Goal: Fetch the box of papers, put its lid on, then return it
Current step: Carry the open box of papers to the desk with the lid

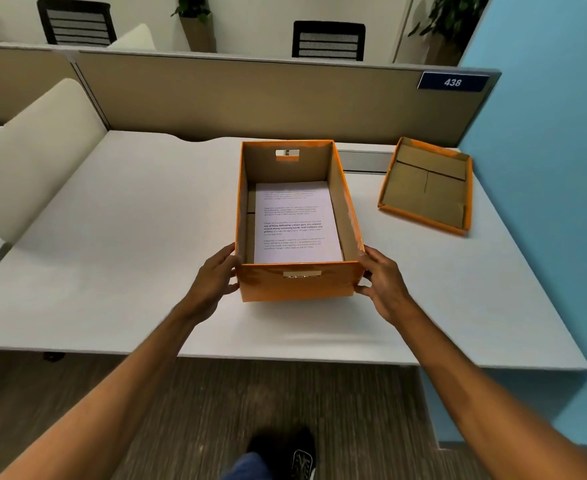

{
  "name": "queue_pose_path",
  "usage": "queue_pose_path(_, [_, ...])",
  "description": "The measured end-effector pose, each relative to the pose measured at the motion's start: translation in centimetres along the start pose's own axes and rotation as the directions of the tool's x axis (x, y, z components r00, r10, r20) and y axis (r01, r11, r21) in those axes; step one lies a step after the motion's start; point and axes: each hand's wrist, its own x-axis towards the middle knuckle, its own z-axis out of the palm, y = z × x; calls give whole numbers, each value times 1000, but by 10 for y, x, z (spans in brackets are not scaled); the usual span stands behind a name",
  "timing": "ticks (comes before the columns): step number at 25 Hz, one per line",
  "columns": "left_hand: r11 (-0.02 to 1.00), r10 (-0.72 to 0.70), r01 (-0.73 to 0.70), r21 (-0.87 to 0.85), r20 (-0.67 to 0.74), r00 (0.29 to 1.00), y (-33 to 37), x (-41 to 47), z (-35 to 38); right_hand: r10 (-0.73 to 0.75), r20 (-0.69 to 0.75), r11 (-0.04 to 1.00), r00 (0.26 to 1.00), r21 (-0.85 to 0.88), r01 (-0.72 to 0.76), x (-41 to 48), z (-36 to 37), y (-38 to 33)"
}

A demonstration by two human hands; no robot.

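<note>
An open orange cardboard box [299,284] stands on the white desk [129,237], with a stack of printed papers [295,223] lying flat inside. My left hand [216,275] grips the box's near left corner and my right hand [380,278] grips its near right corner. The orange lid [427,187] lies upside down on the desk to the right of the box, apart from it, its brown inside facing up.
A beige partition [250,95] with a blue "438" sign [452,82] runs behind the desk. A blue wall [555,168] bounds the right side. A cream chair back [42,154] stands at the left. The desk's front edge is near my legs.
</note>
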Motion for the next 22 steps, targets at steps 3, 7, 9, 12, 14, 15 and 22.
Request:
queue_pose_path(3, [1000,-15,15,12,3,1000,-10,-2,0,-1,-34,1000,999,3,1,-8,-1,14])
queue_pose_path(7, [999,-26,28,-24,77,997,-24,-10,-2,23,-66,1000,998,0,-23,-19,1,29])
queue_pose_path(9, [1000,-20,22,-23,92,996,-34,-15,-4,23,-65,1000,998,-5,-23,-26,2,39])
queue_pose_path(12, [1000,0,0,0,99,995,-42,-20,-9,15,-78,1000,997,-10,-15,-36,4,50])
queue_pose_path(14, [1000,10,-12,19,112,994,-44,-22,-11,14,-96,1000,995,-22,-16,-40,6,52])
queue_pose_path(15, [1000,11,-14,28,116,993,-44,-24,-11,13,-100,999,995,-33,-17,-42,7,54])
queue_pose_path(22, [997,37,-46,63,149,988,-50,-28,-15,2,-123,996,992,-88,-13,-55,12,61])
